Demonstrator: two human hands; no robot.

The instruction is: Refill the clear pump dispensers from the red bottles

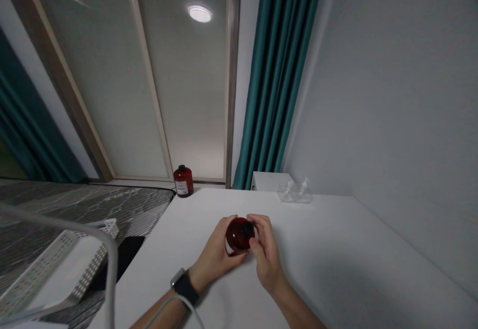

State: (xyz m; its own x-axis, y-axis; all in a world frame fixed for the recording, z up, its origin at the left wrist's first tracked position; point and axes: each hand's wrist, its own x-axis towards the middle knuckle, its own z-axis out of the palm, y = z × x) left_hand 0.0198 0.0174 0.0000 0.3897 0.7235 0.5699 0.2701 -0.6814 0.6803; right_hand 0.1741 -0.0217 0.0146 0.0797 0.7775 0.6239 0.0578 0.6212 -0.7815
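As both hands clasp it, dark red round bottle [239,234], black cap.

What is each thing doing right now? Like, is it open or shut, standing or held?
Held bottle: dark red, black cap on, tipped toward the camera, gripped by both hands.
Left hand: wrapped around the bottle's body.
Right hand: fingers at the cap.
Far bottle: upright, capped, untouched.
Curtain: drawn aside, bunched.
Ceiling light: on, seen mirrored in the glass.
Basket: white, lying on the left.
Clear containers: standing by the wall.
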